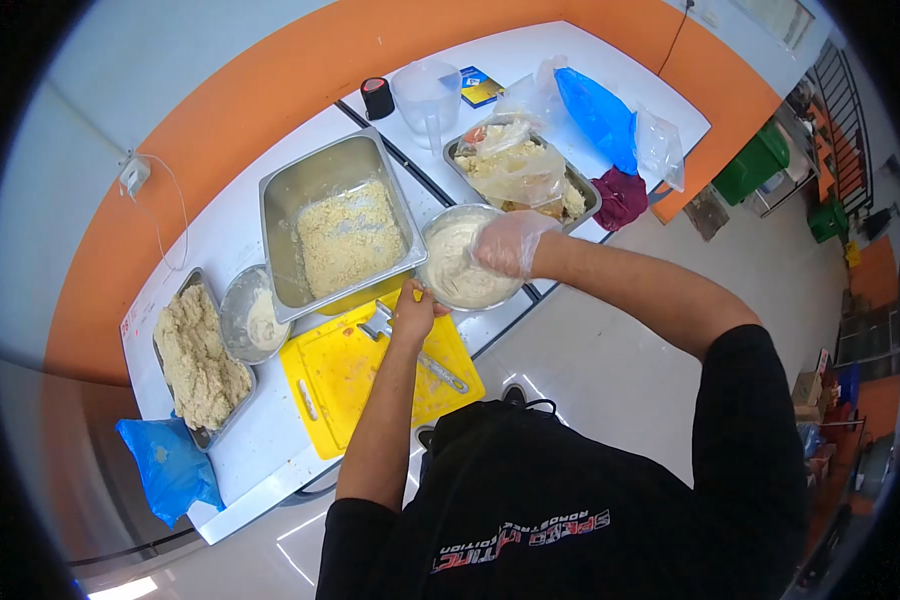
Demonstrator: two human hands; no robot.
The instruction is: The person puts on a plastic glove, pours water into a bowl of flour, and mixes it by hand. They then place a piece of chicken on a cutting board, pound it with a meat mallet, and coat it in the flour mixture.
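My right hand point(505, 245), in a clear plastic glove, reaches into a round metal bowl point(470, 297) of pale flour-like powder; its fingers are partly hidden. My bare left hand point(416, 315) is closed at the bowl's near-left rim, beside the corner of a deep steel pan point(283, 200). Pale crumbs point(350, 235) cover part of that pan's bottom. Below my left hand is a yellow cutting board point(345, 395), stained on top. On it lies a metal tool point(442, 372) with a long handle, partly hidden by my forearm.
At left stand a tray of pale coated food point(198, 360), a smaller metal bowl point(240, 325) with powder and a blue bag point(175, 470). Farther back are a loaded, plastic-covered tray point(530, 175), a clear jug point(427, 95), a black-and-red container point(377, 98) and another blue bag point(598, 115).
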